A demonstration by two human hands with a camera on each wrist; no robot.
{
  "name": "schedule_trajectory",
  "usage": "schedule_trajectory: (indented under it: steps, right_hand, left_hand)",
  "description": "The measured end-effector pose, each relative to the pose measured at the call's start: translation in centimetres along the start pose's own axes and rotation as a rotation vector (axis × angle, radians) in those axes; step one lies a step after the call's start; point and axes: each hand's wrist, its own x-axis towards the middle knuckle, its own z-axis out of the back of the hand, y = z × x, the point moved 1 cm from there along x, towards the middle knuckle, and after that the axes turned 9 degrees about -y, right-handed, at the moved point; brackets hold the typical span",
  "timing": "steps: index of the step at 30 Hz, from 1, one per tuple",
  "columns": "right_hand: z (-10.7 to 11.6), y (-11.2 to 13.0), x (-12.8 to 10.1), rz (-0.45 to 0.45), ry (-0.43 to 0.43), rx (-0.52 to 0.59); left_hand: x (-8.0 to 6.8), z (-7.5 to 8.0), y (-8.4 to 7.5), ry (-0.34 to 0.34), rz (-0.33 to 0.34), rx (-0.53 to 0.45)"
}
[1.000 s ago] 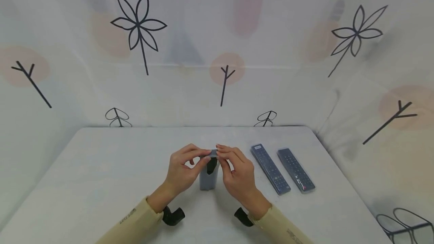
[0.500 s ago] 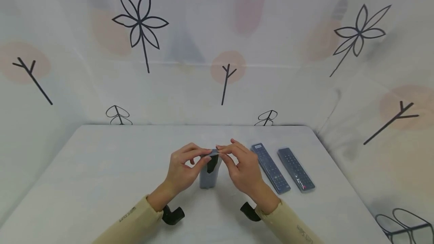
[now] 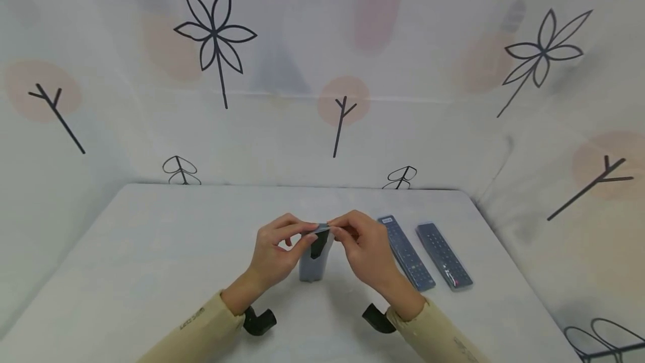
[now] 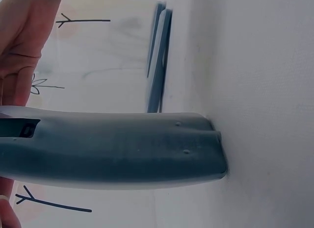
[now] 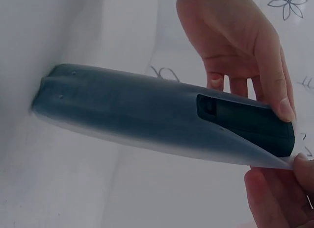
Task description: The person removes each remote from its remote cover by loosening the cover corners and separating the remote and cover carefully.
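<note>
A remote control (image 5: 255, 127) stands on end on the table in a translucent bluish sleeve cover (image 3: 311, 269). Its dark body shows through an opening near the top, while the rest lies under the cover. My left hand (image 3: 274, 248) pinches the upper end from the left, thumb below and forefinger above. From the other side my right hand (image 3: 370, 251) pinches the edge of the cover between thumb and forefinger. That edge is drawn out to a point at the right fingertips in the right wrist view.
Two more covered remotes lie on the white table (image 3: 176, 240) to the right: one (image 3: 408, 254) partly behind my right hand, the other (image 3: 444, 255) beyond it. Black curved wrist mounts (image 3: 259, 321) stick out at both sleeves. A patterned cloth hangs behind the table.
My right hand has shifted right and drawn the cover's edge along with it; its fingers are now more curled. The left hand keeps its pinch. The head view has moved slightly.
</note>
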Motion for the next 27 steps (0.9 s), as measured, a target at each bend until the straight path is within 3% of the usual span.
schedule_trajectory:
  steps: [9,18,27]
  right_hand:
    - [0.1,0.5,0.5,-0.296,0.055,0.079]
    - [0.3,1.1,0.9,-0.693,0.086,0.218]
    - [0.3,1.0,1.3,-0.814,0.092,0.299]
  left_hand:
    - [-0.2,0.0,0.1,0.013,0.023,0.017]
    - [-0.3,-0.2,0.1,-0.002,0.027,0.004]
    - [-0.1,-0.1,0.2,-0.012,0.031,0.008]
